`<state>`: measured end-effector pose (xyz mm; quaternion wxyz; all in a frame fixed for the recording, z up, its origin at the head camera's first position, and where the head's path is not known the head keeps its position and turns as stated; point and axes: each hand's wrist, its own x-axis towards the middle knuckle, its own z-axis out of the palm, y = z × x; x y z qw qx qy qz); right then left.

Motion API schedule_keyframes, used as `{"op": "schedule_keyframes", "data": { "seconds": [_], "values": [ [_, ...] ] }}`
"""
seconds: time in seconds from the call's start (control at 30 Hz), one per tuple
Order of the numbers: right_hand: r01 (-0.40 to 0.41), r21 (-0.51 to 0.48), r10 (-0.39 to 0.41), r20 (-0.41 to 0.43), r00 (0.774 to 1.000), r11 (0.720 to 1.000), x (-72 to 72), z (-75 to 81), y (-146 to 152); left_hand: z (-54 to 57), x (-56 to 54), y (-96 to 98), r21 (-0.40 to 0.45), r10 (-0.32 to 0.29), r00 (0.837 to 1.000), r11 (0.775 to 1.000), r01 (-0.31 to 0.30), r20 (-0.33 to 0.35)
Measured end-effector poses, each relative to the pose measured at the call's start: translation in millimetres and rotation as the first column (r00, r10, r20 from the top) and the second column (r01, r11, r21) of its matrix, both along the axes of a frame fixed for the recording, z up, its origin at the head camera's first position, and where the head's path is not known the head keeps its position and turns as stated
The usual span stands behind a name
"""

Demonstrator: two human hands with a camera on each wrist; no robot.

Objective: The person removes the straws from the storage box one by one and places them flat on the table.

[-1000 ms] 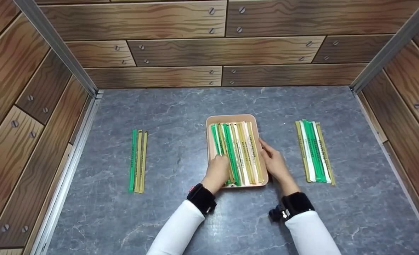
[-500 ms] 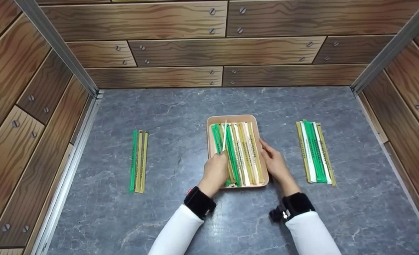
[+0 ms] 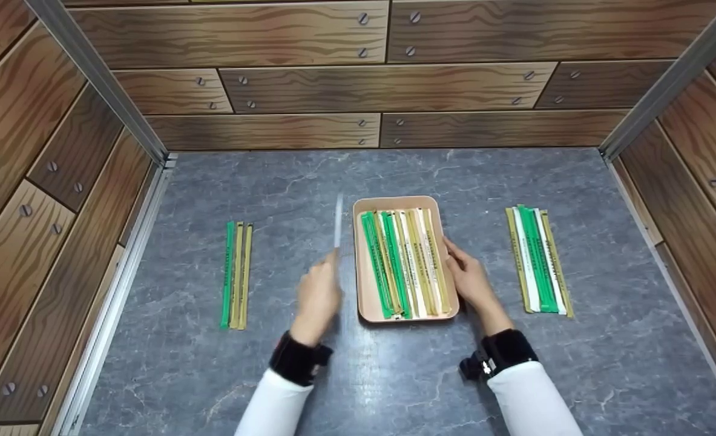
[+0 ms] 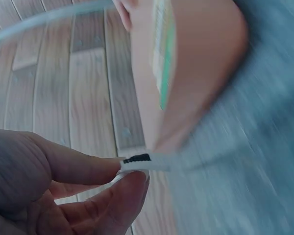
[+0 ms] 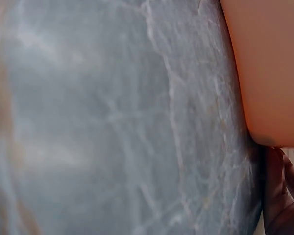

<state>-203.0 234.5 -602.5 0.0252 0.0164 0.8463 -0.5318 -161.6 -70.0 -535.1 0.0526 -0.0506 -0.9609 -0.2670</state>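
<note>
A: What's the left hand (image 3: 319, 292) got?

B: One white stick (image 3: 338, 223), pinched between thumb and fingers, kinda blurry. It's over the desk (image 3: 182, 369), between the pinkish tray (image 3: 367, 297) and that little row of one green and two gold sticks (image 3: 237, 275).

A: And the right hand (image 3: 472, 281)?

B: Not gripping as far as I see, fingers pretty straight, touching the tray's right side. Green, gold and white sticks (image 3: 415, 260) lie lengthwise in there. Another mixed bunch (image 3: 538, 260) sits further right.
</note>
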Motion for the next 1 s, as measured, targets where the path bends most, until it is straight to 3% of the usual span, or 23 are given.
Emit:
{"op": "schedule_keyframes", "data": {
  "seconds": [0.2, 0.4, 0.5, 0.73, 1.0],
  "values": [
    [-0.01, -0.004, 0.01, 0.007, 1.0, 1.0, 0.6, 1.8, -0.5, -9.5, 3.6, -50.0, 0.013, 0.133, 0.987, 0.991, -0.135, 0.09],
    [-0.012, -0.023, 0.012, -0.011, 1.0, 1.0, 1.3, 2.3, -1.0, -15.0, 5.8, -95.8, -0.007, 0.235, 0.964, 0.972, -0.236, 0.122],
    [-0.006, -0.025, 0.005, -0.015, 1.0, 1.0, 1.6, 1.7, -1.2, -18.0, 4.6, -116.9, -0.021, 0.287, 0.943, 0.958, -0.287, 0.167],
    [0.003, -0.008, -0.003, -0.027, 1.0, 1.0, 1.2, -0.8, -0.9, -22.6, 0.6, -158.6, -0.05, 0.406, 0.869, 0.911, -0.409, 0.282],
    [0.003, -0.002, -0.003, -0.029, 1.0, 1.0, 0.5, -1.3, -0.9, -30.4, -3.6, -179.7, -0.069, 0.448, 0.828, 0.889, -0.452, 0.336]
  ]
}}
